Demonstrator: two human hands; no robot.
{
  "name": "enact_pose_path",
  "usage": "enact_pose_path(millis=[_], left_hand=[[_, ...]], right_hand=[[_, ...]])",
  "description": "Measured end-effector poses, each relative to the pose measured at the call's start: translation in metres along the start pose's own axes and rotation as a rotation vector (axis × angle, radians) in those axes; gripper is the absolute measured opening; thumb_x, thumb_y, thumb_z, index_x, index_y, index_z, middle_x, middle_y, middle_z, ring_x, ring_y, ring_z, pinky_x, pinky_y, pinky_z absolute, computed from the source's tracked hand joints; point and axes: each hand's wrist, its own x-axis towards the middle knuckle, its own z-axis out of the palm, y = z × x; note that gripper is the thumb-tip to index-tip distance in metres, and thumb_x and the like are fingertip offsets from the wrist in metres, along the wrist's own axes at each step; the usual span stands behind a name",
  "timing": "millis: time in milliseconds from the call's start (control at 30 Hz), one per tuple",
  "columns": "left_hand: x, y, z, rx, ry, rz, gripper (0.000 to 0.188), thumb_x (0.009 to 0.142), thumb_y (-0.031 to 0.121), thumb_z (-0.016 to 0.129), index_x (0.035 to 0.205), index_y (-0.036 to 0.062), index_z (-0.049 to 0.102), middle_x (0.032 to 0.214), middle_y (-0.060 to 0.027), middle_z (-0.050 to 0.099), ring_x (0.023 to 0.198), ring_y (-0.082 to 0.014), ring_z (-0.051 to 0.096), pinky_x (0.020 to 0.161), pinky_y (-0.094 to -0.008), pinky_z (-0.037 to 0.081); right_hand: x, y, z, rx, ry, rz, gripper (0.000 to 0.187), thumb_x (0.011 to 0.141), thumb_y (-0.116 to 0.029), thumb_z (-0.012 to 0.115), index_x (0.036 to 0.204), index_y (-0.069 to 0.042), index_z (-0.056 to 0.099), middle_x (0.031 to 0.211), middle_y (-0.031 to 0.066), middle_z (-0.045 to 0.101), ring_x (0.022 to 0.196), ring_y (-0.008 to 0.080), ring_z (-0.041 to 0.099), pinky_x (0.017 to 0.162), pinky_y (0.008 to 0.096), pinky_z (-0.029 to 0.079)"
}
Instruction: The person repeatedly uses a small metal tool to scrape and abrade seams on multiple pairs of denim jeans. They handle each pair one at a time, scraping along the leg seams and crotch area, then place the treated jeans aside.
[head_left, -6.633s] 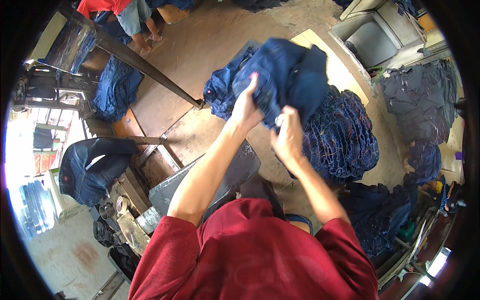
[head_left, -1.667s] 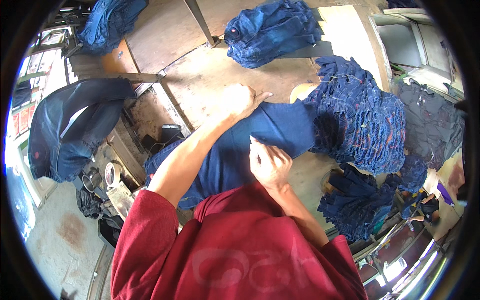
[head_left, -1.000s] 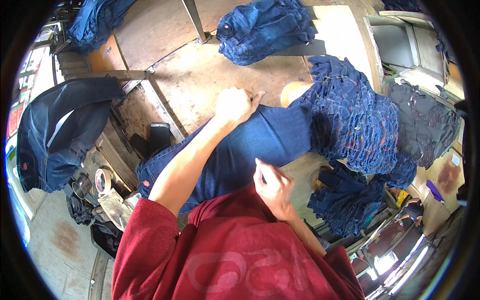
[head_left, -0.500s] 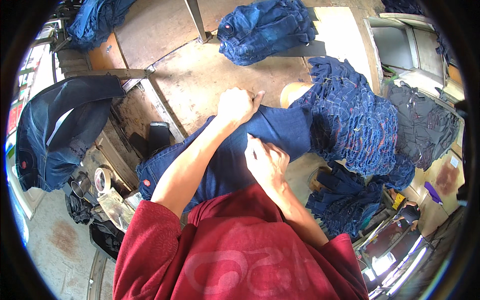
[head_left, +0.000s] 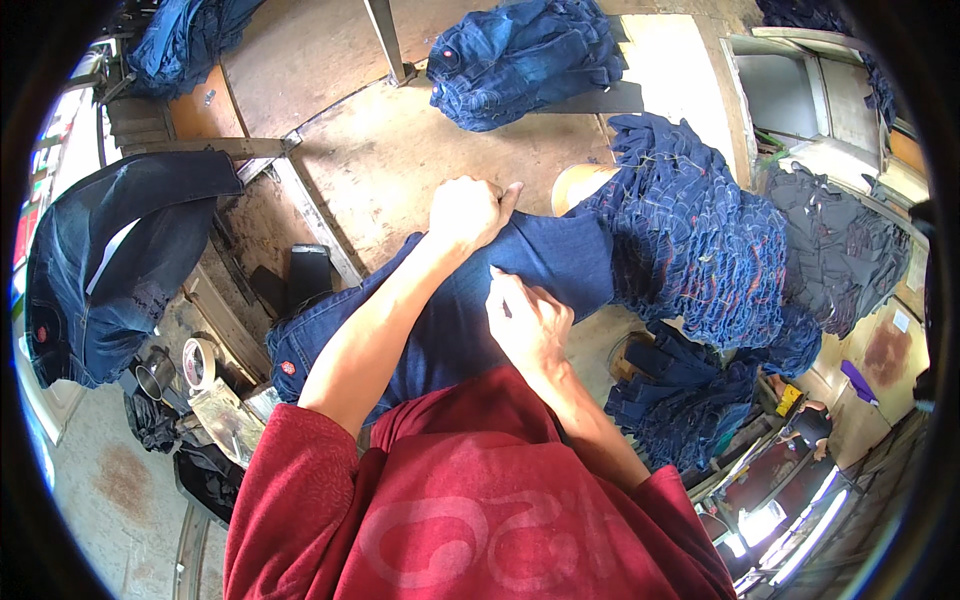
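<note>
A pair of dark blue jeans (head_left: 440, 335) lies stretched out in front of my body, its waist end with a round red patch at the left and a leg reaching right. At the far edge of the leg, my left hand (head_left: 470, 213) is closed in a fist over the fabric, thumb sticking out to the right; the fingertips are hidden. My right hand (head_left: 532, 318) rests on the nearer part of the leg, fingers curled in a pinch on the denim. Whatever sits between those fingers is too small or hidden to make out.
A large heap of stacked jeans (head_left: 700, 235) stands close on the right, dark grey garments (head_left: 835, 245) beyond it. More jeans (head_left: 525, 60) lie on the board floor ahead. Another pair (head_left: 130, 260) hangs at left above a tape roll (head_left: 199, 363). A person (head_left: 810, 425) is far right.
The whole view has shifted slightly to the left. Both hands keep nearly the same place and grip on the jeans.
</note>
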Motion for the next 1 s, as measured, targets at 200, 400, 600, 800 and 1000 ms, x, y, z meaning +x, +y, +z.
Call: enact_pose_path(millis=[200,400,600,800,1000], left_hand=[[0.0,0.001,-0.004,-0.013,-0.028,-0.007,0.062,0.107,0.053,0.061,0.07,0.0086,0.082,0.067,-0.0197,0.074,0.065,-0.0384,0.076,0.07,-0.049,0.063],[0.001,0.004,-0.009,-0.028,-0.055,-0.031,0.061,0.107,0.052,0.061,0.07,0.0086,0.082,0.069,-0.0193,0.074,0.065,-0.0383,0.077,0.07,-0.0494,0.063],[0.0,0.003,-0.007,0.003,-0.019,-0.013,0.06,0.107,0.052,0.061,0.07,0.0091,0.081,0.068,-0.0196,0.074,0.066,-0.0381,0.077,0.069,-0.0494,0.062],[0.0,0.002,-0.004,-0.021,-0.02,-0.015,0.059,0.107,0.051,0.063,0.07,0.0091,0.081,0.068,-0.0201,0.074,0.066,-0.038,0.077,0.07,-0.0496,0.062],[0.0,-0.001,0.001,-0.001,0.014,0.022,0.058,0.106,0.05,0.064,0.068,0.0087,0.081,0.067,-0.0206,0.073,0.064,-0.0385,0.076,0.071,-0.0498,0.062]], right_hand=[[-0.012,-0.012,-0.031,-0.052,-0.194,0.073,0.013,0.094,-0.013,0.078,0.107,-0.015,0.078,0.073,0.0016,0.075,0.058,0.0206,0.071,0.054,0.0362,0.059],[-0.01,-0.007,-0.028,0.099,-0.065,0.087,0.014,0.093,-0.008,0.079,0.105,-0.014,0.079,0.078,0.0042,0.077,0.06,0.0208,0.073,0.055,0.0353,0.059],[-0.002,-0.005,-0.01,-0.081,-0.126,0.077,0.009,0.096,-0.013,0.077,0.104,-0.016,0.079,0.071,0.0019,0.075,0.059,0.0198,0.073,0.051,0.0347,0.058],[-0.008,-0.005,-0.03,0.044,-0.139,0.098,0.006,0.095,-0.012,0.078,0.098,-0.016,0.075,0.066,0.0029,0.071,0.055,0.0204,0.071,0.05,0.036,0.056],[0.001,-0.001,-0.014,-0.003,-0.096,0.066,0.006,0.095,-0.012,0.078,0.097,-0.016,0.074,0.067,0.0026,0.07,0.052,0.0208,0.068,0.049,0.0348,0.055]])
